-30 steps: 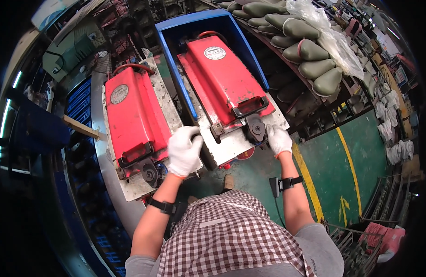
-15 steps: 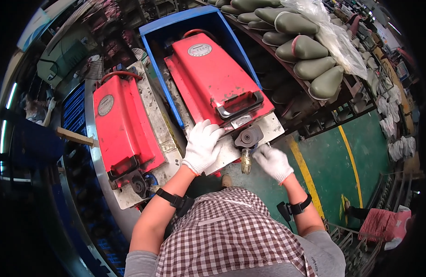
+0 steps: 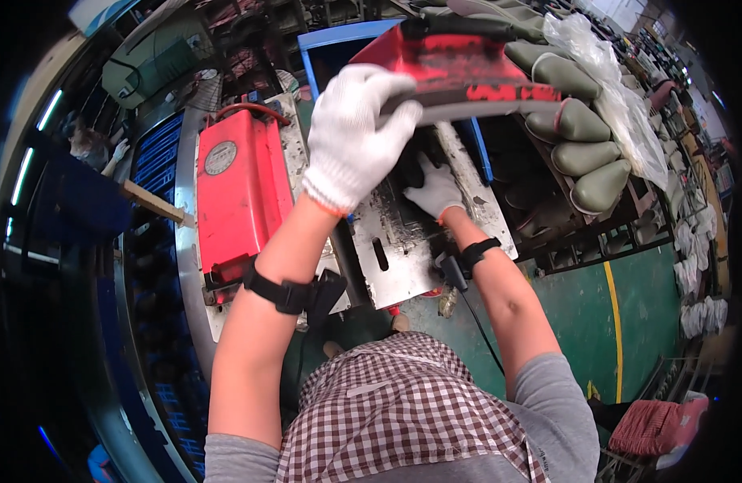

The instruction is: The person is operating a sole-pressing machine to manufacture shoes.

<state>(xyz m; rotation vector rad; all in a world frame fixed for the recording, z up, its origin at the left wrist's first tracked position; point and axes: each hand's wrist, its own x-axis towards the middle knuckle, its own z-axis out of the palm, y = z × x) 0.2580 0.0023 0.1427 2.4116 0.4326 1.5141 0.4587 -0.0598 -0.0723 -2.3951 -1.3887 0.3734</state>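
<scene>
We are pinching the raised red lid [image 3: 459, 68] in our left hand [image 3: 355, 133] and spreading our right hand [image 3: 436, 190] beneath it.

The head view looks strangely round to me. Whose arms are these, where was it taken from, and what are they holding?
There is no robot here: the arms belong to a person wearing white gloves. The camera sits on that person's head and looks down through a very wide lens, so straight edges bend near the rim.

The left hand grips the edge of a raised red lid. The right hand reaches in beneath it, fingers spread, over a dark area on a worn, pale plate; whether it touches anything there is unclear. To the left, a second red lid is down. On the right are stacked what look like olive-green boots.
</scene>
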